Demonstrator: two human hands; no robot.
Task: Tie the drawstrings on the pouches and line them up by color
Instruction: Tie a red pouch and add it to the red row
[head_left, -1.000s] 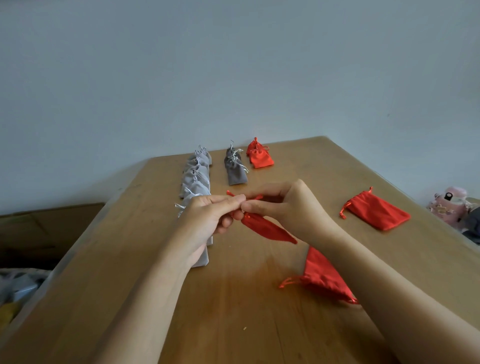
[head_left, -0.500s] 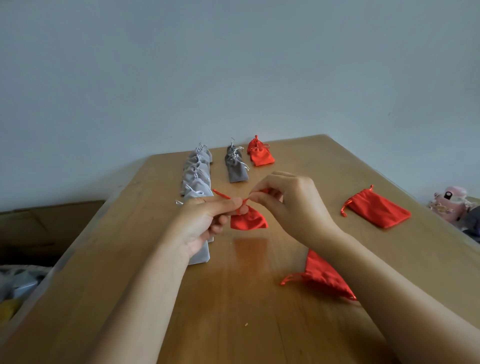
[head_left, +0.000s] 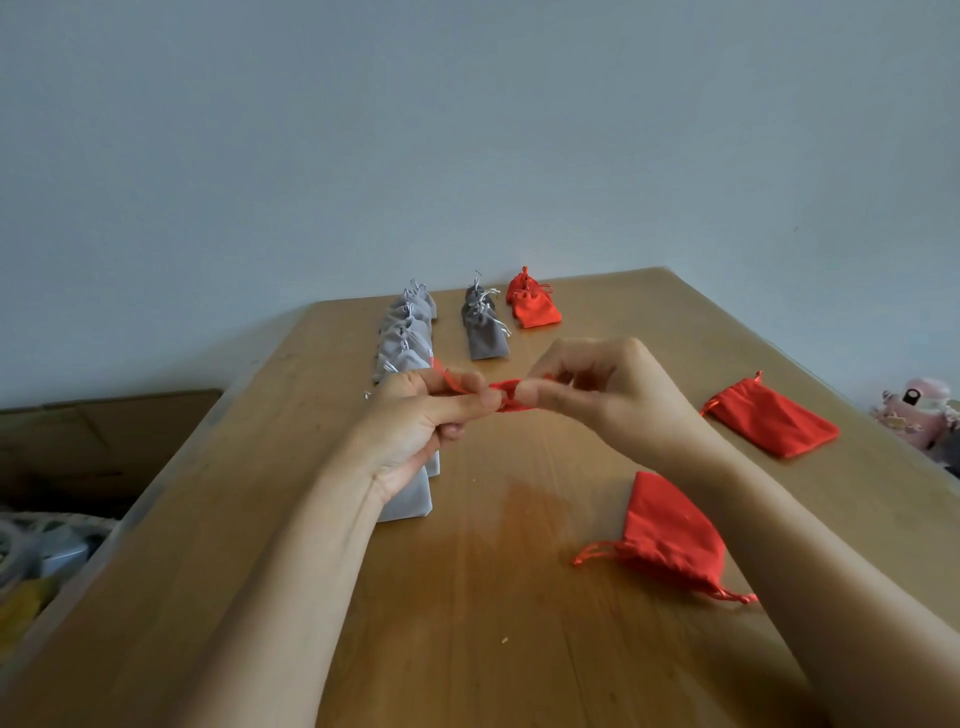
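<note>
Above the middle of the wooden table (head_left: 467, 597), my left hand (head_left: 421, 421) and my right hand (head_left: 597, 389) pinch a small red pouch (head_left: 506, 397) and its red drawstrings between their fingertips. Most of that pouch is hidden behind my fingers. Two loose red pouches lie flat: one (head_left: 670, 535) under my right forearm, one (head_left: 774, 418) at the right. At the far end stand three lines: light grey pouches (head_left: 408, 332), dark grey pouches (head_left: 483, 327), and red pouches (head_left: 532, 304).
A pink toy (head_left: 919, 415) sits beyond the table's right edge. A brown cardboard box (head_left: 98, 436) and cluttered items (head_left: 41, 561) lie off the left edge. The table's far edge meets a plain wall.
The red pouch hung below my fingers a second ago; it has been drawn up and now sits bunched between both hands' fingertips. My hands rose slightly.
</note>
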